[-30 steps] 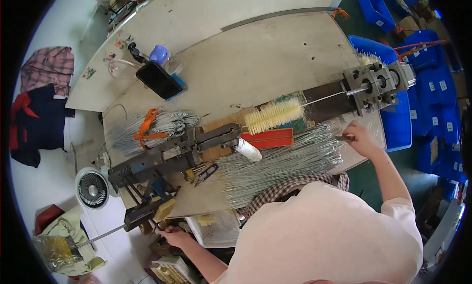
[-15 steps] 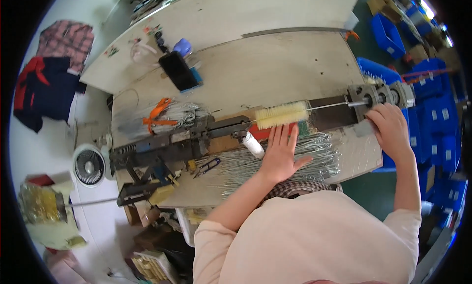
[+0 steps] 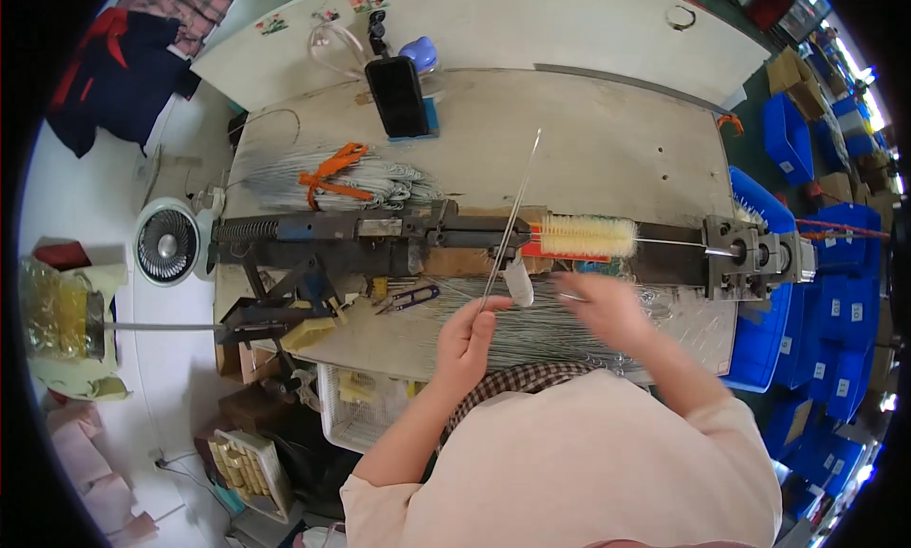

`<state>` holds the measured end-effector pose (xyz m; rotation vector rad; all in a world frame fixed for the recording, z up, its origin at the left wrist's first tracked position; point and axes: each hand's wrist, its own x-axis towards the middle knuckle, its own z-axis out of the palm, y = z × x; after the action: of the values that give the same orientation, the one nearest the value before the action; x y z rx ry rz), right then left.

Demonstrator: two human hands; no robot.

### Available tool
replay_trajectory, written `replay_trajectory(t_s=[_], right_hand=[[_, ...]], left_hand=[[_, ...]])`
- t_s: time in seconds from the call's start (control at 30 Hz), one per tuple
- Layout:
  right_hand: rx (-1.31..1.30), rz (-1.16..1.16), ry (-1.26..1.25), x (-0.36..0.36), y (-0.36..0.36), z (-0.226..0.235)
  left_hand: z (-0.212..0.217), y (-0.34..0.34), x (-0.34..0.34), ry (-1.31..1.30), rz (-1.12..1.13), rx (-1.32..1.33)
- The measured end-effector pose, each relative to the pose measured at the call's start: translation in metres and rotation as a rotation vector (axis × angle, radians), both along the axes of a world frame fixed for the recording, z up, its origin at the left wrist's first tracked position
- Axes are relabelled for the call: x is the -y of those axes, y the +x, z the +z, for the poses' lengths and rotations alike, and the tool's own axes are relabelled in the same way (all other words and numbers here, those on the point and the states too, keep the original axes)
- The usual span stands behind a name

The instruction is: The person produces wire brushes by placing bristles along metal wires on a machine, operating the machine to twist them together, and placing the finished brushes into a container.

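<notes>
Now the left hand (image 3: pixel 467 337) pinches a long wire (image 3: pixel 511 221) it lacked half a second ago, slanting over the machine (image 3: pixel 380 240) near the workbench's (image 3: pixel 607 140) front edge. Blurred, the right hand (image 3: pixel 607 306) has left the clamp head (image 3: pixel 754 254); its grip cannot be told.

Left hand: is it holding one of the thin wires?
Yes, the left hand pinches a thin wire that slants up across the machine.

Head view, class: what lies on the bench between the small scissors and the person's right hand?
In the head view, a small white spool lies between the scissors and the right hand, with the left hand and its wire crossing.
</notes>
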<state>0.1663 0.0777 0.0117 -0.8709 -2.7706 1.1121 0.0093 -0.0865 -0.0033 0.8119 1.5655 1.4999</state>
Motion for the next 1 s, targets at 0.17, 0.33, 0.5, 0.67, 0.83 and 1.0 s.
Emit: replay_trajectory(t_s=[0.17, 0.33, 0.5, 0.67, 0.83, 1.0], right_hand=[[-0.192, -0.238, -0.65, 0.027, -0.035, -0.051], [-0.273, -0.146, -0.635, -0.042, 0.012, 0.032], [0.035, 0.024, 0.139, -0.12, 0.04, 0.09], [0.313, 0.183, 0.301, -0.138, 0.077, 0.065], [0.311, 0.109, 0.389, -0.191, 0.038, 0.016], [0.308, 0.049, 0.343, -0.197, 0.032, 0.002]], left_hand=[[0.016, -0.001, -0.017, 0.146, -0.031, -0.365], [0.015, 0.009, -0.038, 0.124, -0.185, -1.294], [0.038, 0.006, -0.051, 0.172, -0.228, -1.536], [0.05, -0.021, -0.01, -0.169, -0.039, -1.158], [0.063, -0.006, -0.024, 0.066, -0.004, -0.627], [0.056, -0.009, -0.034, -0.175, -0.094, -0.894]])
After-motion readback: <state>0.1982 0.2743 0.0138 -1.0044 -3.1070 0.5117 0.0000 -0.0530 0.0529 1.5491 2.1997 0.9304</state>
